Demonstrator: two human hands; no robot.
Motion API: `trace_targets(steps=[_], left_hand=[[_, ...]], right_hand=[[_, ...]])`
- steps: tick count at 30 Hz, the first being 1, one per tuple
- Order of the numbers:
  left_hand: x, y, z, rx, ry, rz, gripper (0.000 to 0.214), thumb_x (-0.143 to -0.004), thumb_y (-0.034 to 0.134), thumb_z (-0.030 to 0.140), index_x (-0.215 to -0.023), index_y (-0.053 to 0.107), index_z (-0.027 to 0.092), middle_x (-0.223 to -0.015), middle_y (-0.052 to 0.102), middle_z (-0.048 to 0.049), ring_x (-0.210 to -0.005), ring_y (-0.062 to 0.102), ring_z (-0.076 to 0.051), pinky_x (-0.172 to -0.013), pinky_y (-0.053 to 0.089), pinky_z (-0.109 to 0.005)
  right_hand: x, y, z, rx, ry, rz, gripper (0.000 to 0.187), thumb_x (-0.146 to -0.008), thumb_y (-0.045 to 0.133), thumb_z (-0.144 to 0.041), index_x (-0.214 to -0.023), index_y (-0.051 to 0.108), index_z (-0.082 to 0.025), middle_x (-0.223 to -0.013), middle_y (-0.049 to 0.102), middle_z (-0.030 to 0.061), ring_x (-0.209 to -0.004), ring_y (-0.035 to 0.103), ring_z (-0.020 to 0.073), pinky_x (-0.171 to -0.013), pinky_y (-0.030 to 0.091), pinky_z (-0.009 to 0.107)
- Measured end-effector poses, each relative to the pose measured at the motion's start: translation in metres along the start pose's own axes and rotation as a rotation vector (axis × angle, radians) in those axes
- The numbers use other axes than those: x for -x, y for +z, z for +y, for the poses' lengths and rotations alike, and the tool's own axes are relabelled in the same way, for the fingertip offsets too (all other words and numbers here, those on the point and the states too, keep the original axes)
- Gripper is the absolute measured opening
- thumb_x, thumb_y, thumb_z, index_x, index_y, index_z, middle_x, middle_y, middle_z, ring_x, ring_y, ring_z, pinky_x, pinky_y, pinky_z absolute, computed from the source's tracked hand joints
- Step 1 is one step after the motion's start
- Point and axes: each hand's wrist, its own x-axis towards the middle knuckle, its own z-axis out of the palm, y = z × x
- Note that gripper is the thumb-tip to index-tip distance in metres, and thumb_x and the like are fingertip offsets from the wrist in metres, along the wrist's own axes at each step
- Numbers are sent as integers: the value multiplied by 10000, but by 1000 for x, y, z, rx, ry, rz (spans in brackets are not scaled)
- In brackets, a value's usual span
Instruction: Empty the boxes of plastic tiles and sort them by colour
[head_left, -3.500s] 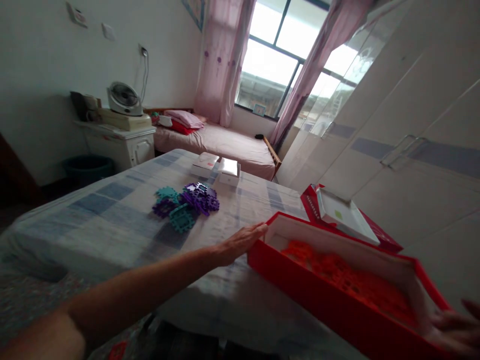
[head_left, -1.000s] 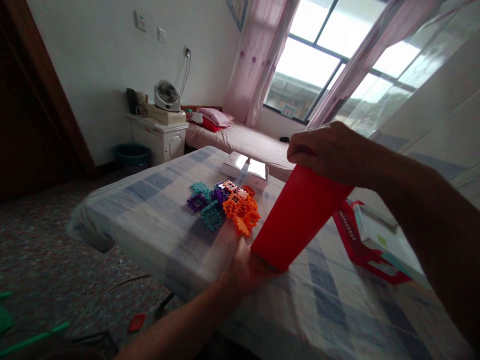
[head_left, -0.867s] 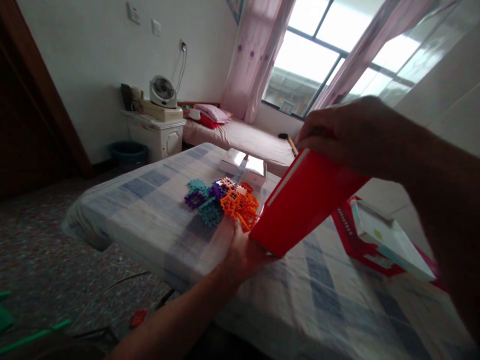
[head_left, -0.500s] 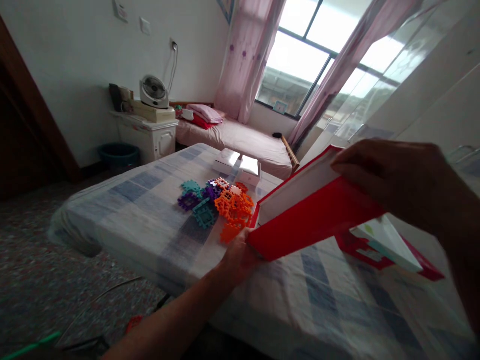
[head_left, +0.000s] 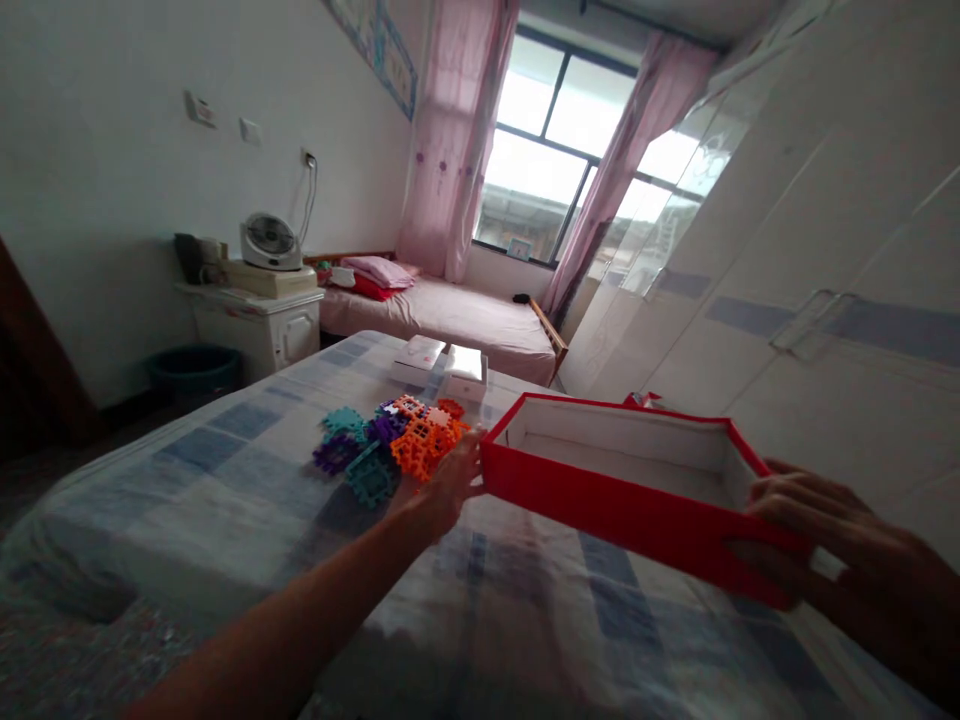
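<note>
A long red box (head_left: 637, 510) with a white inside is held over the table, its open side up. No contents show in the part of its inside that I can see. My right hand (head_left: 817, 520) grips its right end, fingers over the rim. At the left end, my left hand (head_left: 452, 485) holds the corner, fingers partly hidden. Just beyond the left hand lies a heap of toothed plastic building pieces, with orange pieces (head_left: 424, 440), purple pieces (head_left: 337, 453) and teal pieces (head_left: 369, 475).
Two white boxes, a left one (head_left: 418, 360) and a right one (head_left: 465, 372), stand at the table's far end. A checked cloth (head_left: 225, 480) covers the table. Behind are a bed (head_left: 450, 320) and a cabinet with a fan (head_left: 270, 240). A wardrobe (head_left: 750, 300) stands to the right.
The red box has gone from steeply tilted, right end high, to nearly level with its opening up. My right hand came down with it. The camera view has shifted too.
</note>
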Motion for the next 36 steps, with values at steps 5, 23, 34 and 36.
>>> trace_targets(steps=[5, 23, 34, 36], left_hand=[[-17, 12, -27, -265, 260, 197, 312, -810, 445, 343, -1017, 571, 146, -1052, 617, -105, -907, 608, -184, -706, 459, -277], [-13, 8, -64, -807, 374, -197, 306, -883, 361, 295, -1001, 615, 173, -1035, 600, -74, -954, 568, -180, -865, 434, -285], [-20, 5, -64, -790, 332, -187, 314, -867, 392, 338, -992, 633, 181, -1024, 626, -74, -937, 594, -199, -828, 468, -309], [-23, 2, -66, -789, 336, -177, 321, -862, 398, 366, -982, 635, 186, -1023, 629, -77, -936, 596, -206, -818, 476, -316]], right_hand=[[-25, 57, -20, 59, 91, -2, 229, -840, 511, -397, -877, 642, -213, -838, 631, 65, -907, 549, 235, -848, 362, 366], [-114, 289, -93, -79, 397, -302, 277, -853, 528, -365, -1010, 616, -155, -993, 666, 116, -1003, 553, 262, -912, 284, 385], [-138, 289, -107, -210, 405, -342, 377, -877, 491, -335, -1226, 536, -199, -1145, 638, 74, -1080, 549, 203, -907, 362, 321], [-136, 274, -104, -235, 356, -246, 410, -884, 477, -335, -1272, 500, -206, -1241, 580, 69, -1148, 500, 191, -941, 352, 315]])
